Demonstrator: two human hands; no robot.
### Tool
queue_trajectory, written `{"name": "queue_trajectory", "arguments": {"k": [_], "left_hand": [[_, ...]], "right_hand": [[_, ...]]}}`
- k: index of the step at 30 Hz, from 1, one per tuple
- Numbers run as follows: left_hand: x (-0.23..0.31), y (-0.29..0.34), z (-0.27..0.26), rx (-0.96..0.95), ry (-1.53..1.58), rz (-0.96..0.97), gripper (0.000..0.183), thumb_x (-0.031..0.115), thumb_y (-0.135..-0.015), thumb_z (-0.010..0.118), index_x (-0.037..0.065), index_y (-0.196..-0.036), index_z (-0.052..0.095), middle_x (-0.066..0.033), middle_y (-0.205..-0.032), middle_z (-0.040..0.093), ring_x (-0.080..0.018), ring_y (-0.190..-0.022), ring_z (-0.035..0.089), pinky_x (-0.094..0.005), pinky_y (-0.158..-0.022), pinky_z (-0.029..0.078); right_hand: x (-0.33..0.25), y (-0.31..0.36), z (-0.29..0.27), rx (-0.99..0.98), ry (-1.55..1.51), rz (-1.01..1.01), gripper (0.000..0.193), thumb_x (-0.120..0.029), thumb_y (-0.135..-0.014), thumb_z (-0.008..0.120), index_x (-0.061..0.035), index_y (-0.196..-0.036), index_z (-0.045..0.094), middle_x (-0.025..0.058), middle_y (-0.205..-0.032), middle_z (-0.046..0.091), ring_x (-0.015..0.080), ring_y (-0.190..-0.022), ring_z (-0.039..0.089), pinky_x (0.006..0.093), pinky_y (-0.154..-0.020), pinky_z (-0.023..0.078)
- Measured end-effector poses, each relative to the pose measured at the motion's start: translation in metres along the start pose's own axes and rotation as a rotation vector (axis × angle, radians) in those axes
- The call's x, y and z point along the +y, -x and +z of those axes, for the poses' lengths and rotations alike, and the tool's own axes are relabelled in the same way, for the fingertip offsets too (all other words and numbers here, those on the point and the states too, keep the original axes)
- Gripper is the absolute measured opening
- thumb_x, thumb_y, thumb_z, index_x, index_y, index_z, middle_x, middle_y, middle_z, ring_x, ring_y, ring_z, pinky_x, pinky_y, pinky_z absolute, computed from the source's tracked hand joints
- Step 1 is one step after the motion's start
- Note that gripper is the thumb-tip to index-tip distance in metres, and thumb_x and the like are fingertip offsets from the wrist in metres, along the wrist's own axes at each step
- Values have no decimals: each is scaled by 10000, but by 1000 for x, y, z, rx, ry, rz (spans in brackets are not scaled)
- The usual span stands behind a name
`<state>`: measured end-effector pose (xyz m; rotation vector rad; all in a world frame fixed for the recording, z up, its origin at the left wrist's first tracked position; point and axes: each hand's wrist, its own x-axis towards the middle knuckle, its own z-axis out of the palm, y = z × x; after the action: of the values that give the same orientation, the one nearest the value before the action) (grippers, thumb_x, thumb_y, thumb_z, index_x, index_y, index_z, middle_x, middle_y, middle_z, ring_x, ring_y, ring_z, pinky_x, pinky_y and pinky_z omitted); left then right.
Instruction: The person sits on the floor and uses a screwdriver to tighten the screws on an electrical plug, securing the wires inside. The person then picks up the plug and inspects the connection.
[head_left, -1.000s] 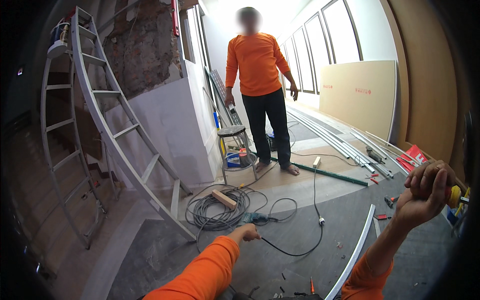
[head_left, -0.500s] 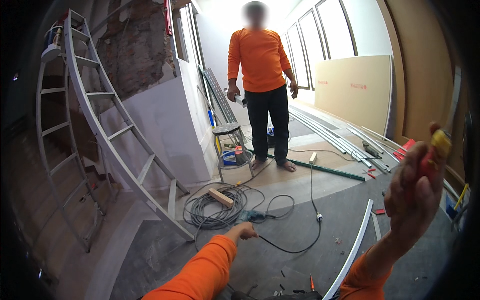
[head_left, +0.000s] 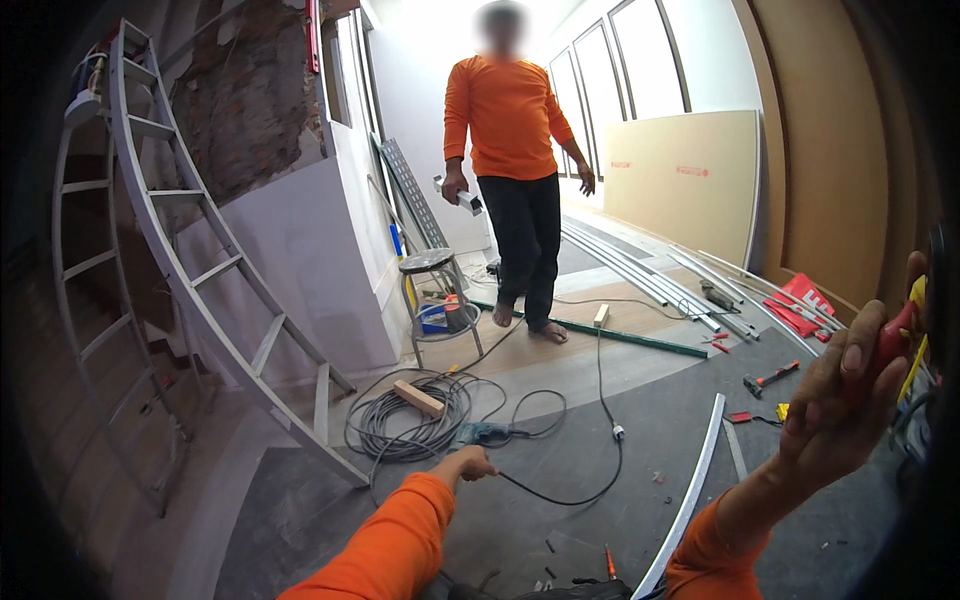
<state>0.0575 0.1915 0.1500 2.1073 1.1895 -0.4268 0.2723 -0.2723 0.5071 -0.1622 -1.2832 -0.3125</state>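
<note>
Currently, in the head view, I read the right hand (head_left: 840, 388) as raised near the right rim, fingers wrapped round a red-and-yellow tool (head_left: 891, 345) whose working end I cannot make out. The left hand (head_left: 464, 464) is curled beside the black cable (head_left: 572, 504); I cannot tell whether it grips anything. For steady control, I advise seating the tool firmly in the palm and leaving the cable slack, clear of the metal strip (head_left: 691, 500).
</note>
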Motion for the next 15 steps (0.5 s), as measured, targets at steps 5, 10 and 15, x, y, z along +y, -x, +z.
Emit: {"name": "queue_trajectory", "arguments": {"k": [5,10,15], "left_hand": [[-2,7,1,4,-45,-27,427,343,-968,707,-72,-1066,731,-181,-980,745,-301,-885,729,-398,-790,596],[-1,4,-1,5,-29,-12,444,356,-970,706,-72,-1089,731,-190,-1010,749,-310,-911,730,-398,-810,592],[-3,-4,-2,-6,-25,-27,422,369,-936,753,-32,-1054,702,-118,-934,726,-249,-813,708,-370,-717,575]], "right_hand": [[5,3,-2,64,68,23,756,-358,-1088,501,3,-1589,64,82,-775,559,140,-405,541,282,-318,506],[6,1,6,63,146,-39,785,-378,-1064,546,35,-1570,111,82,-760,556,115,-400,511,246,-313,454],[9,4,16,112,231,-96,786,-372,-1041,574,75,-1541,164,78,-722,543,104,-412,491,240,-343,454]]}}
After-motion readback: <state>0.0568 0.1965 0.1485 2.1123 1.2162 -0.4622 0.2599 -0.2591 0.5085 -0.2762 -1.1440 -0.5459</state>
